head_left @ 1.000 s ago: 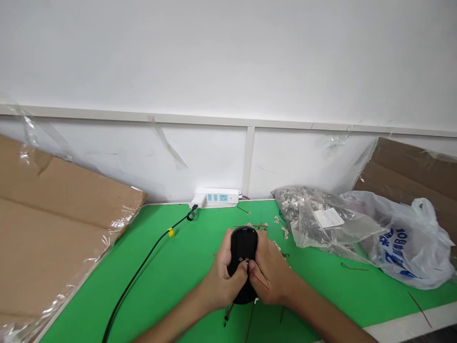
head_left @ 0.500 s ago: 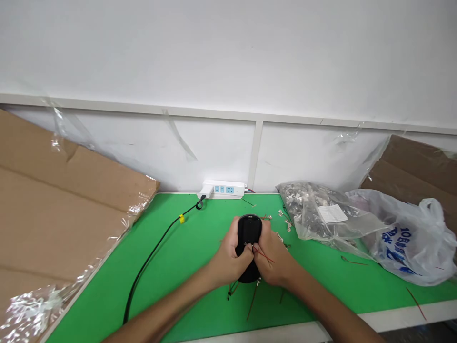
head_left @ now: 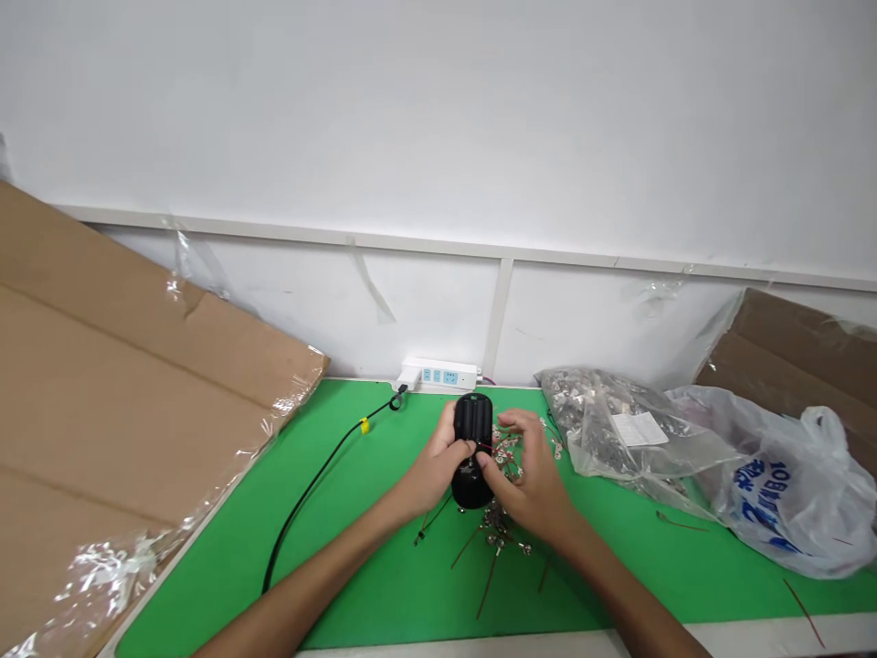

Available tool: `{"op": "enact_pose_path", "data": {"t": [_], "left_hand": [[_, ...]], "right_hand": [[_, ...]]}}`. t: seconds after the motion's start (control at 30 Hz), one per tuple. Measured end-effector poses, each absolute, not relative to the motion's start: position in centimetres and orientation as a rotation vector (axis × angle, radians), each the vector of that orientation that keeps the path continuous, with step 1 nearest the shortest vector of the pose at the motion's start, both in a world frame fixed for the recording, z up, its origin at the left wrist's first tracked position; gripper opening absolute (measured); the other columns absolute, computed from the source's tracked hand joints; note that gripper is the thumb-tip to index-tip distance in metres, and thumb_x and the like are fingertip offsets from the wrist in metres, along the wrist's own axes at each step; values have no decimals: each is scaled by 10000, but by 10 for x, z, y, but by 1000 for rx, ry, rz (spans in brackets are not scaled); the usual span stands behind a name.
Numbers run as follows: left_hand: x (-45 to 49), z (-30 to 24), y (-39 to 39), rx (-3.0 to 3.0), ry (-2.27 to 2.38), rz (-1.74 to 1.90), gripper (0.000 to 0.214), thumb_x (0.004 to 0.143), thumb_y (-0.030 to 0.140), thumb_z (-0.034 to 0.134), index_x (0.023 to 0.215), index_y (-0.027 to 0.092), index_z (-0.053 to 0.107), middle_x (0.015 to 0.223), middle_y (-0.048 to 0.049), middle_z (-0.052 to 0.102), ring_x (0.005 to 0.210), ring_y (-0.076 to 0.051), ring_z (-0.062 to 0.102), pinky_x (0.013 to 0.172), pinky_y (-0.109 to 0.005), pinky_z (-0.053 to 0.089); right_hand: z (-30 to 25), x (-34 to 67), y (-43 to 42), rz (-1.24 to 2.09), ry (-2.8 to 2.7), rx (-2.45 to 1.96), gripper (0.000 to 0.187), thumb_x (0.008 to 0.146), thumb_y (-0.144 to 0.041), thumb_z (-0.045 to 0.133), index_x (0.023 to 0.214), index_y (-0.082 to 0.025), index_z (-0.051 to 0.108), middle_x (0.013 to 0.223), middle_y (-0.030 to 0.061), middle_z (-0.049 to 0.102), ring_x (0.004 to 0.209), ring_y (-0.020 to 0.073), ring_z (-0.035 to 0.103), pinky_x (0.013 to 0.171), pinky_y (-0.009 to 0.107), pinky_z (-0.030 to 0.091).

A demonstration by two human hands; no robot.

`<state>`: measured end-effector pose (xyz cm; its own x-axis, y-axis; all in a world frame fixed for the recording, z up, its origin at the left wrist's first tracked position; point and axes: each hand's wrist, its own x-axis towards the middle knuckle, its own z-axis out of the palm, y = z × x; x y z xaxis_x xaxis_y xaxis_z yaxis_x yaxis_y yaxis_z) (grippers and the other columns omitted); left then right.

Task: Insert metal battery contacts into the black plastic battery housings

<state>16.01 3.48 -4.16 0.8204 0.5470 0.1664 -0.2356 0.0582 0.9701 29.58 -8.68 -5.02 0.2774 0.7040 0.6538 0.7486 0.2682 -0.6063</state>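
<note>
A black oval plastic case (head_left: 472, 420) with long ridges or slots in its upper part is held up over the green table. My left hand (head_left: 442, 461) is closed around its left side, the thumb pressing on the front near small metal parts. On the right, my right hand (head_left: 531, 471) has its fingers spread apart, the thumb tip at the case's right edge. A thin red wire (head_left: 488, 449) runs out from the case toward those fingers. Behind and below the case lies a pile of small metal pieces with red wires (head_left: 497, 525), partly hidden by the case and my right hand.
A white power strip (head_left: 449, 375) with a plugged-in black cable (head_left: 301, 498) sits against the wall. Cardboard (head_left: 137, 402) leans over the left side. A clear bag of metal parts (head_left: 589, 411) and a white plastic bag (head_left: 795, 484) lie at right on the green table (head_left: 384, 585).
My right hand has let go of the case's right side and its fingers have spread. The case has shifted slightly up, and more of the metal pieces behind it now show.
</note>
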Motion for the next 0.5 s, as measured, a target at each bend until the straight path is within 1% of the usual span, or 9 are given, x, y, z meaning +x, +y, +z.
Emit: {"op": "enact_pose_path", "data": {"t": [0.07,0.1,0.13,0.2,0.3,0.37,0.5], "left_hand": [[163,-45,39,1237,257,534,505,872,263,608,1364,208,508,1173,-73,674,1073,-253,626,897,-329,502],[164,-47,40,1174,255,505,508,868,284,615,1360,202,523,1175,-77,682,1067,-254,634,878,-323,509],[165,-48,40,1122,260,480,506,865,301,626,1353,197,541,1168,-78,691,1053,-252,642,861,-317,515],[167,-50,40,1048,294,448,473,851,303,659,1304,191,582,1113,-70,708,1000,-235,659,829,-304,529],[167,-47,39,964,341,395,373,833,280,696,1183,176,620,1011,-59,716,881,-209,679,786,-308,557],[167,-43,37,912,338,367,327,834,264,697,1135,161,620,963,-63,720,815,-199,688,776,-322,575],[166,-35,33,884,308,340,297,835,242,695,1099,141,604,941,-90,735,806,-221,724,775,-338,589]], "right_hand": [[-47,299,-85,-40,-1461,-1432,223,985,-306,616,1194,-233,599,1195,106,587,1144,265,590,999,455,517],[-46,301,-85,-1,-1468,-1426,144,995,-305,606,1111,-231,646,1135,94,596,1079,248,607,955,430,530],[-44,304,-84,47,-1463,-1418,121,1001,-309,603,1049,-227,678,1097,87,602,1023,233,617,920,410,540],[-42,310,-81,164,-1437,-1396,150,1001,-338,619,998,-222,714,1071,83,619,971,217,628,885,390,555],[-43,317,-78,324,-1386,-1383,229,995,-420,641,994,-212,737,1091,95,643,1019,228,639,886,393,574],[-44,320,-77,406,-1334,-1400,283,983,-473,651,987,-206,744,1106,101,644,1035,237,643,858,392,591],[-45,322,-77,527,-1266,-1405,322,962,-512,667,991,-204,758,1130,106,634,1018,240,656,767,367,609]]}}
